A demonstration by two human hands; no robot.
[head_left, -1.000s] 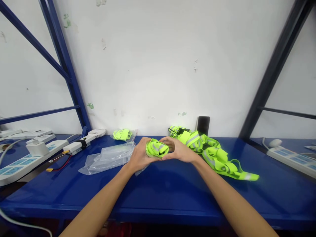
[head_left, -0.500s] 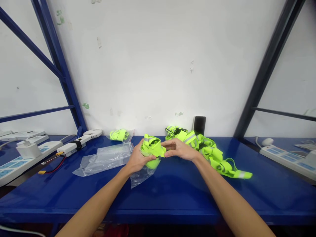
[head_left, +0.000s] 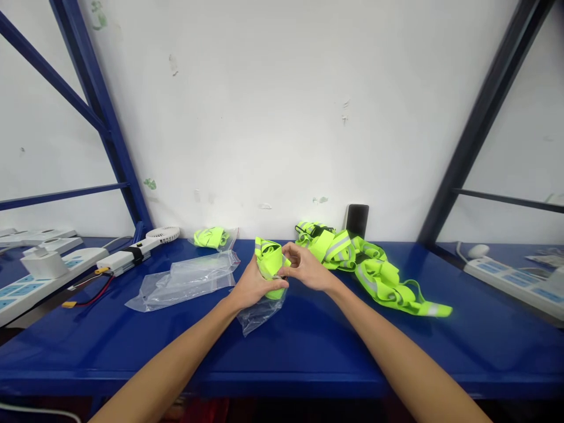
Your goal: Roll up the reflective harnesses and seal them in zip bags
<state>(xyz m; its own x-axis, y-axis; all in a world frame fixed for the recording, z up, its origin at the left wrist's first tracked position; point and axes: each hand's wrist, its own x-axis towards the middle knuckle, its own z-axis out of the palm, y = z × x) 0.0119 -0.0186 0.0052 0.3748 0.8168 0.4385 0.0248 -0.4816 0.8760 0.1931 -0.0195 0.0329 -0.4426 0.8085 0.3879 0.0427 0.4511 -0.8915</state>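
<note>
Neon-yellow reflective webbing roll (head_left: 269, 256) sits toward 6 o'clock, partly in a clear, crinkled plastic bag (head_left: 259, 317); the left hand (head_left: 253, 286) grips both from 8, the right hand (head_left: 307, 268) curls at 3, whether pinching I cannot tell. Keeping coils tight and easing film evenly should limit snags

No text, label, brand, number or sign can be read. From the middle of the blue table (head_left: 317, 341), the left power strip (head_left: 22, 289) at nine o'clock and right power strip (head_left: 511, 279) at three show blue panels, any print there illegible.
</note>
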